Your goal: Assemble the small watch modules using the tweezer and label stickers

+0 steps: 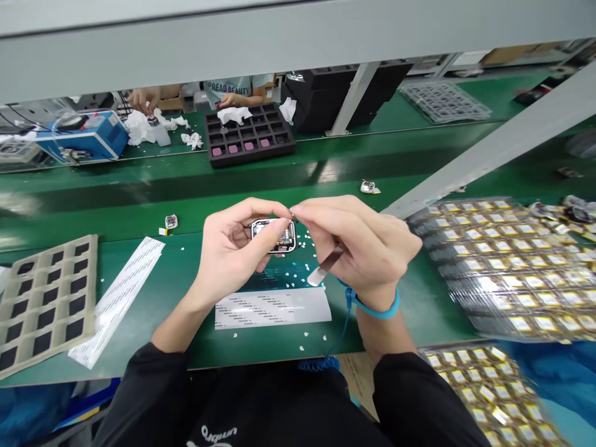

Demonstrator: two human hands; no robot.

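My left hand grips a small watch case with rounded corners, its open side up and internal parts showing. The left thumb lies across the case. At its upper right corner, the fingertips of my right hand are pinched together close to my left fingertips. Out of the right palm sticks the flat, rounded metal end of what looks like tweezers; their tips are hidden. A blue wrist strap with a coiled cord circles my right wrist. Below the hands lies a white printed liner sheet among small white bits.
A beige compartment tray and another liner strip lie at left. Stacked clear trays of small parts stand at right. Watch cases rest on the green line, one at left. Beyond are a black tray and co-workers' hands.
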